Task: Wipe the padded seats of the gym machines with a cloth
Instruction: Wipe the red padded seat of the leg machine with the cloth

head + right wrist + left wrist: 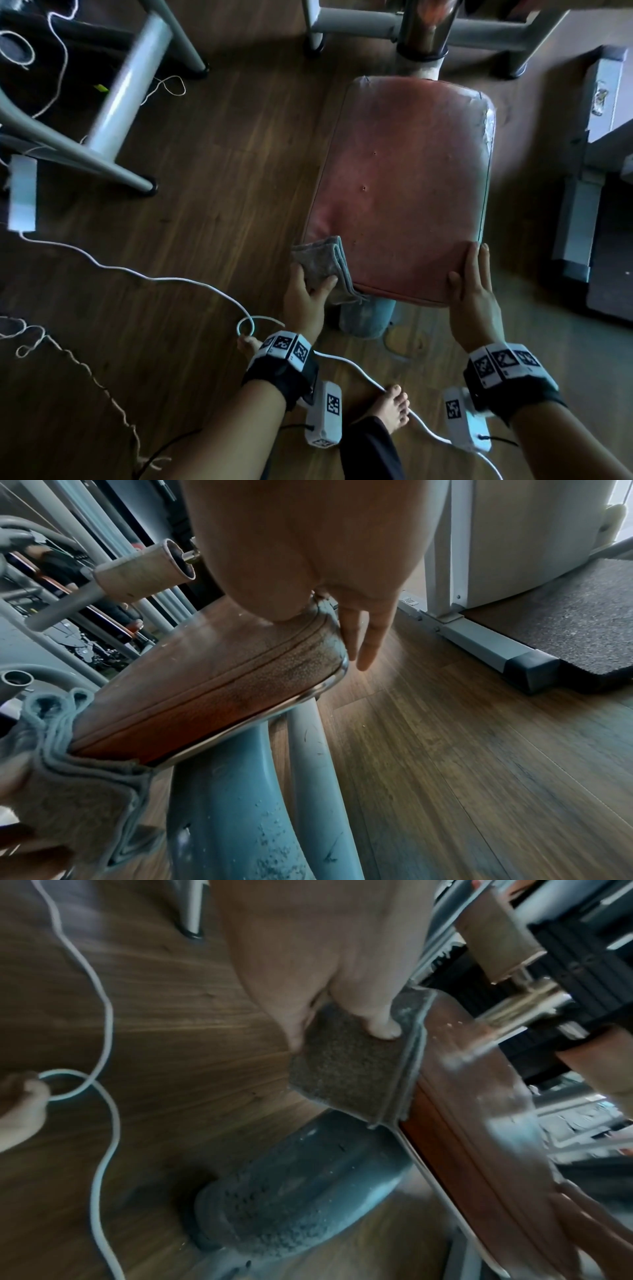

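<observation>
A worn red padded seat [404, 192] stands on a blue-grey post, centre right in the head view. My left hand [313, 282] pinches a folded grey cloth [322, 263] with the thumb on top, and holds it against the seat's near-left corner. The left wrist view shows the cloth [346, 1074] lying along the seat edge [479, 1096] under my left hand [342, 988]. My right hand [472, 291] rests on the near-right corner with straight fingers. In the right wrist view, my right hand [308, 561] has its fingers hanging past the corner of the seat [219, 674]. The cloth [78, 799] shows at lower left.
A white cable [154, 277] loops over the wooden floor near my bare feet [394, 407]. Grey machine legs [130, 85] stand at the upper left, and another machine base [582, 205] is at the right. The seat post [366, 318] is below the front edge.
</observation>
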Demonstrator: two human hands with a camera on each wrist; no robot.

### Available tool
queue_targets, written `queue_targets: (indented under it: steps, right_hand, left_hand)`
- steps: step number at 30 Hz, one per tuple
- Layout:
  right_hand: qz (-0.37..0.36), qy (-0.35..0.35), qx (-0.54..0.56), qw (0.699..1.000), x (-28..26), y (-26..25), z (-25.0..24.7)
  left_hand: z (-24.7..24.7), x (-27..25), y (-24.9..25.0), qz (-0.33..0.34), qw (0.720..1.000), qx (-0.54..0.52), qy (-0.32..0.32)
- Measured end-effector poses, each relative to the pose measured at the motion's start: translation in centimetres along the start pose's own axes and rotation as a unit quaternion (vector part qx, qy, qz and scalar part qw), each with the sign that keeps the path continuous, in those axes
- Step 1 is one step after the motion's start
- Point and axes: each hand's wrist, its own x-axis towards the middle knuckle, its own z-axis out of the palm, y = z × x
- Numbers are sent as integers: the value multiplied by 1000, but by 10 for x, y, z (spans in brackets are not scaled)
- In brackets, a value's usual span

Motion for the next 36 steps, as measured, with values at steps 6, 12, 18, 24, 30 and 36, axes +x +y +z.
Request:
queue_targets:
  steps: [6,12,18,24,30,36]
  right_hand:
    - [6,6,5,1000,-2,-2,2]
    - [-1,14,8,1000,-1,-1,3]
    - [-8,15,7,1000,-2,-1,3]
    - [-10,14,13,1000,-2,-1,1]
    - [-13,18,11,1000,-3,0,3]
    - [-13,20,16,1000,-2,1,3]
  left_hand:
    - [20,-11,8,-20,1000,9,-18]
    - [53,-42,43,-1,999,13,43]
    - [48,-41,38,70,989,-68,107]
    - [36,-7,23,108,983,20,146]
    - [72,-44,25,60,981,138,124]
    - [57,-33,26,75,985,95,125]
